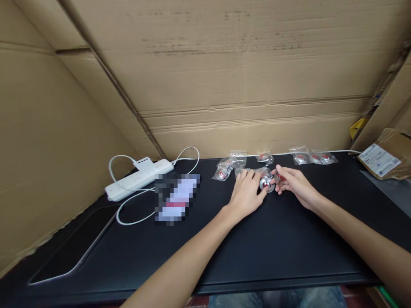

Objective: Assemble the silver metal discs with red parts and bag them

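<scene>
My right hand (pixel 297 185) pinches a small round silver disc with a red mark (pixel 278 176), tilted on edge between thumb and fingers. A second silver disc (pixel 266 185) with a red centre lies on the black table between my hands. My left hand (pixel 246 190) rests palm down beside it, fingers spread over the table and thumb near the disc's edge. Just beyond the left fingertips is a clear plastic bag (pixel 265 172) with red and silver in it, partly hidden by the hand. More bagged silver discs (pixel 222 172) lie to the left of it.
Along the cardboard wall (pixel 244 85) are another bagged disc (pixel 265 158) and a row of bagged discs (pixel 314 158). At left are a white power strip (pixel 138 182) with cables, a pixelated phone-like object (pixel 178 199) and a dark tablet (pixel 75 244). A labelled carton (pixel 387 156) stands right.
</scene>
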A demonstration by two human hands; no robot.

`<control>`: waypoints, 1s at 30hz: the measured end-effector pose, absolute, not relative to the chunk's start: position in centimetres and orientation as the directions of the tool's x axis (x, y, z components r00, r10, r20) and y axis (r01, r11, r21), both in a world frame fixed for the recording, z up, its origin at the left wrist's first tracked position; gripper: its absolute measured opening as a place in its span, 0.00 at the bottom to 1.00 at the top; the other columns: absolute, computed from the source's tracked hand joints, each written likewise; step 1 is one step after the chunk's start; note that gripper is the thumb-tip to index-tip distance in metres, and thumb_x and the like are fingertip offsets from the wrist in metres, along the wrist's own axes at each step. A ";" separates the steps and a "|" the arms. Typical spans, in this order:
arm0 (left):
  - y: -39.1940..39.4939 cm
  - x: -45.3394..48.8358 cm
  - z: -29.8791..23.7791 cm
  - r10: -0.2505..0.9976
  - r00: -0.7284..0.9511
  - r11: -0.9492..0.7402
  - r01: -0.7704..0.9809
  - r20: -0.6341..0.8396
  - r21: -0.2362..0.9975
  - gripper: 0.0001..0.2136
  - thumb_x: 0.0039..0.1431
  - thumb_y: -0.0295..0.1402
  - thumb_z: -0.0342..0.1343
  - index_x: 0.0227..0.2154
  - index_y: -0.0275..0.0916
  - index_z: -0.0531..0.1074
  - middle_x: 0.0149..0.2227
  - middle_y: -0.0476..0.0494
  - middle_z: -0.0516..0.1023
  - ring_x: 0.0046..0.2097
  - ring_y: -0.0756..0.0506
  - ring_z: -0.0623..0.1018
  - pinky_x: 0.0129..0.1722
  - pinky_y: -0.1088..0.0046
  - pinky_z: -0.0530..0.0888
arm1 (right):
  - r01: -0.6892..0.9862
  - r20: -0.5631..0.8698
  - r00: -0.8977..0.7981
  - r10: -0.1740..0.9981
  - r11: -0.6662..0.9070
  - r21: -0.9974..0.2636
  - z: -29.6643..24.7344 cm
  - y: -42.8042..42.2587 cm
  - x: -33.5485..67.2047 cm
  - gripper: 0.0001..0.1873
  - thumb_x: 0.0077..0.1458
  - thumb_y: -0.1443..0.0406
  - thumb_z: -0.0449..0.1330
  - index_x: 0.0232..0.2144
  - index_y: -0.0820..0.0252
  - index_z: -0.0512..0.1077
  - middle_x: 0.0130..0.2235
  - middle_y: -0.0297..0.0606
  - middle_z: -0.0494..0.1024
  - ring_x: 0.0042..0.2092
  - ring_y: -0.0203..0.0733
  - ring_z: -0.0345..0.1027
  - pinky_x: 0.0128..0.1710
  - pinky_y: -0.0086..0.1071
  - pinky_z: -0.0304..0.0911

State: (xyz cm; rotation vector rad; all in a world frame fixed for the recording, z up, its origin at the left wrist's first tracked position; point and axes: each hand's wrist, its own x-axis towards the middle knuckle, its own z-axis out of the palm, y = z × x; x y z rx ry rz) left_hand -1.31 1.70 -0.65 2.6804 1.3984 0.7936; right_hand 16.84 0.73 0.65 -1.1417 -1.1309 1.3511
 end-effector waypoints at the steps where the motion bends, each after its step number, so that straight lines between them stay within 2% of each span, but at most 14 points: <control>1: 1.7 -1.4 -0.5 0.770 0.469 -0.604 0.756 0.433 0.255 0.10 0.64 0.38 0.52 0.40 0.37 0.72 0.40 0.40 0.72 0.46 0.38 0.69 0.47 0.58 0.68 | -0.116 -0.058 -0.060 0.997 -0.065 -0.991 0.7 0.7 16.8 0.20 0.55 0.49 0.64 0.33 0.61 0.75 0.28 0.39 0.78 0.25 0.36 0.70 0.23 0.30 0.67; 6: 2.2 -2.2 0.0 0.773 0.420 -0.585 0.762 0.476 0.279 0.10 0.66 0.36 0.49 0.39 0.36 0.73 0.38 0.41 0.72 0.43 0.40 0.69 0.46 0.60 0.69 | -0.115 -0.059 -0.059 0.997 -0.065 -0.991 0.7 0.7 16.8 0.21 0.55 0.49 0.64 0.35 0.61 0.75 0.30 0.41 0.79 0.25 0.37 0.71 0.23 0.30 0.67; 11: 1.9 -1.9 -0.4 0.766 0.449 -0.591 0.773 0.459 0.231 0.12 0.64 0.40 0.52 0.34 0.37 0.73 0.35 0.41 0.72 0.43 0.38 0.69 0.46 0.59 0.69 | -0.141 -0.078 -0.048 0.996 -0.084 -0.987 0.7 0.7 16.9 0.21 0.55 0.48 0.64 0.35 0.61 0.75 0.30 0.41 0.79 0.24 0.37 0.71 0.23 0.31 0.67; 17: 1.1 -0.8 -1.0 0.793 0.421 -0.551 0.805 0.441 0.222 0.10 0.61 0.40 0.56 0.36 0.37 0.72 0.37 0.39 0.74 0.44 0.36 0.70 0.45 0.56 0.69 | -0.126 -0.057 -0.070 0.996 -0.066 -0.990 0.5 0.8 16.8 0.21 0.55 0.48 0.63 0.34 0.61 0.75 0.29 0.40 0.78 0.25 0.36 0.70 0.23 0.30 0.66; 21: 1.3 -0.8 -1.0 0.809 0.372 -0.538 0.780 0.454 0.319 0.08 0.58 0.37 0.58 0.32 0.39 0.69 0.36 0.41 0.73 0.42 0.38 0.70 0.43 0.57 0.70 | -0.110 -0.041 -0.068 0.997 -0.048 -0.993 0.5 0.7 16.7 0.22 0.54 0.47 0.63 0.36 0.61 0.75 0.30 0.39 0.78 0.25 0.35 0.70 0.23 0.29 0.66; 24: 1.4 -1.1 -0.7 0.800 0.348 -0.559 0.726 0.488 0.400 0.04 0.60 0.31 0.56 0.31 0.40 0.66 0.33 0.44 0.73 0.39 0.41 0.71 0.40 0.62 0.70 | -0.080 0.019 -0.031 0.999 0.016 -0.997 0.3 0.7 16.6 0.21 0.53 0.48 0.65 0.37 0.60 0.74 0.31 0.38 0.78 0.25 0.35 0.69 0.24 0.29 0.65; 27: 1.4 -1.4 -0.2 0.822 0.315 -0.561 0.598 0.475 0.573 0.03 0.61 0.28 0.52 0.32 0.40 0.65 0.29 0.49 0.72 0.32 0.46 0.72 0.34 0.68 0.70 | -0.039 0.136 0.040 0.990 0.138 -0.990 -0.1 0.7 16.1 0.20 0.51 0.51 0.67 0.39 0.59 0.72 0.32 0.36 0.77 0.26 0.35 0.69 0.26 0.30 0.67; 30: 1.3 -1.3 0.3 0.883 0.243 -0.469 0.436 0.401 0.768 0.05 0.61 0.29 0.53 0.31 0.40 0.63 0.26 0.52 0.72 0.27 0.49 0.73 0.30 0.71 0.71 | -0.014 0.241 0.050 0.969 0.242 -0.970 -0.7 0.4 15.6 0.20 0.50 0.55 0.69 0.41 0.58 0.70 0.35 0.36 0.77 0.31 0.37 0.72 0.32 0.33 0.70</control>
